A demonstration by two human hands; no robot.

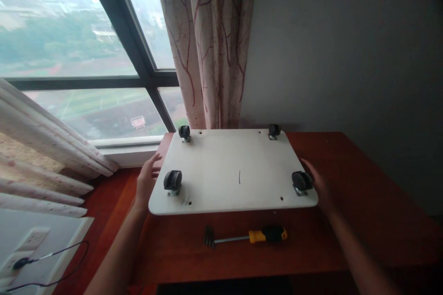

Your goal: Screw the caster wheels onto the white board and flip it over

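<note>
A white board with rounded corners lies on the reddish wooden table, with a black caster near each corner, wheels up. My left hand is at the board's left edge, its fingers apart. At the right edge my right hand touches or nearly touches the board; its fingers are partly hidden behind the edge and a caster. In front of the board lies a yellow and black screwdriver, its shaft pointing left at several dark screws.
Behind the table hangs a patterned curtain beside a grey wall. A window and another curtain are on the left. At the lower left, a cable is plugged into a wall socket.
</note>
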